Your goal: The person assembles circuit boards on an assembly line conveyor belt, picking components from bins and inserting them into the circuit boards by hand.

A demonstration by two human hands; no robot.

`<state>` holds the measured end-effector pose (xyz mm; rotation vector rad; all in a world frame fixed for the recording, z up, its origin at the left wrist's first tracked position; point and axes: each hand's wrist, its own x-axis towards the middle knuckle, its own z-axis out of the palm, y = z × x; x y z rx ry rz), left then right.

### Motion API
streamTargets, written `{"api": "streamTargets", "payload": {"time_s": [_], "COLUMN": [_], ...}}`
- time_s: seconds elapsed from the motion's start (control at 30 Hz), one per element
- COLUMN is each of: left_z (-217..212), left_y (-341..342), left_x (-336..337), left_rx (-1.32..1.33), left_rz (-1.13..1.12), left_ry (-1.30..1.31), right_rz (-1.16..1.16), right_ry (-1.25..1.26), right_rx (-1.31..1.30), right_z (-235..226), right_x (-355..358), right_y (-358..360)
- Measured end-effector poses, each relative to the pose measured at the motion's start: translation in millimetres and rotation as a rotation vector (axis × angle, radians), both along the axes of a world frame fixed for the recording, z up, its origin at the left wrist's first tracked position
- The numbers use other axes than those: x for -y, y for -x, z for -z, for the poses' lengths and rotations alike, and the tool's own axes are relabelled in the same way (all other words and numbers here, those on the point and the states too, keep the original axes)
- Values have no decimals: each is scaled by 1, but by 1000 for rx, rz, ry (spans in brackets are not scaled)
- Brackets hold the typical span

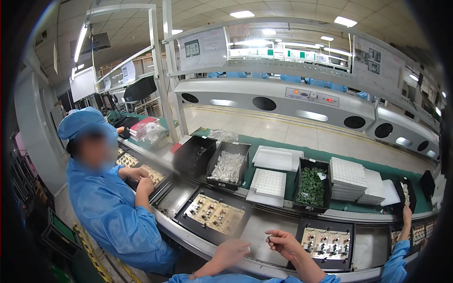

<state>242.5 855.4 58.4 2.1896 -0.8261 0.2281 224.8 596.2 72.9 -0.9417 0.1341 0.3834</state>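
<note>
Over the conveyor in front of me, my left hand [228, 254] is blurred by motion, with a small white piece [247, 249] at its fingertips. My right hand [286, 245] is just to its right, thumb and forefinger pinched on a small pale part [268, 239] too small to name. To the left lies a black tray [179, 218] carrying several populated circuit boards [214, 213]. Beside my right hand, a second black tray [349, 236] bears more boards [326, 243] with green and dark components. Neither hand touches a board.
Behind the conveyor stand a bin of white cylindrical parts [228, 166], a dark bin [191, 155], a bin of green parts [311, 185] and stacked white trays [347, 177]. A co-worker in blue [111, 207] works at left; another person's arm [401, 240] reaches in at right.
</note>
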Motion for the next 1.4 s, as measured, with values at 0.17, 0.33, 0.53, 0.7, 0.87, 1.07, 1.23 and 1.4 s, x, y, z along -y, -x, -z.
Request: {"api": "streamTargets", "payload": {"time_s": [0.17,0.33,0.53,0.7,0.87,1.07,1.23,1.4], "left_z": [-4,-6,-7,-6,-1,-14,-29,-34], "left_y": [6,12,15,20,22,20,-4,-25], "left_x": [11,19,29,47,72,60,32,10], "left_rx": [-109,-104,-92,-136,-159,-146,-114,-74], "left_rz": [100,150,240,360,465,473,257,100], "left_ry": [-40,-34,-5,7,56,119,108,50], "right_rz": [10,15,31,96,123,218,317,281], "right_ry": [45,45,28,218,444,910,1282,1378], "right_rx": [-2,-12,-6,69,176,378,587,697], "right_z": [-1,5,3,-7,-8,-12,-13,-9], "right_x": [-2,2,4,9,18,9,-3,-18], "right_y": [1,1,5,3,-7,-6,-1,-5]}}
